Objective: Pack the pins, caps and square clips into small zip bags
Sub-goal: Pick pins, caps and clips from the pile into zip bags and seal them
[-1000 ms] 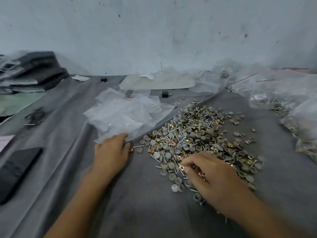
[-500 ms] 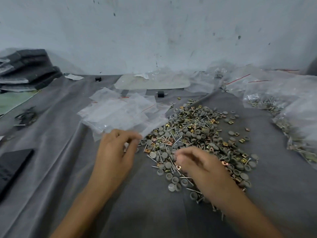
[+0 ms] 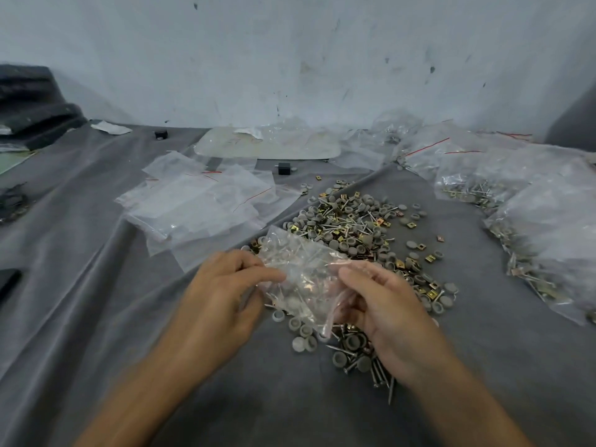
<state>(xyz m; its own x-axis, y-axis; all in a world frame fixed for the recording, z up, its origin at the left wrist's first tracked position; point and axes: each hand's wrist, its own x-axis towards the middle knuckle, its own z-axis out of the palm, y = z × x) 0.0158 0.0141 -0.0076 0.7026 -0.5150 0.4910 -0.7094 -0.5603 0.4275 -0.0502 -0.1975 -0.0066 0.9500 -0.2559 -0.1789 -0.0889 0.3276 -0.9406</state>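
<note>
Both hands were up over the grey cloth [image 3: 96, 285] w/ one small zip bag [image 3: 300, 272] stretched btwn them, held a little above the near edge of the pile [image 3: 351, 227]. The left hand [image 3: 222, 291] had a pinch grip, thumb against fingertips, on the bag's left side. The right hand [image 3: 383, 304] had its fingers curled onto the bag's right and lower edge, where a pinkish strip showed, prob. the zip end. So both grips were closed on the bag; I couldn't tell whether the right one also had any parts tucked in it. The bag was crumpled, long axis running approx from far-left down to near-right. It was too clear to say if anything was inside or if I was just seeing the pile through it. What mattered for the next move, as I judged it: the bag's mouth had to be parted, and the parts lay beneath and just beyond it. Grey caps [image 3: 298, 343] sat right under the bag, pins [image 3: 380, 375] lay by the right wrist, and square clips [image 3: 430, 258] were a bit further out to the right. The right hand was clearly the nearer one to all of that, so the left would likely hold the bag while the right fed it. Empty bags [image 3: 200, 204] lay stacked off to the far left, and filled bags [image 3: 548, 221] were heaped at the far right, well apart from the hands.
</note>
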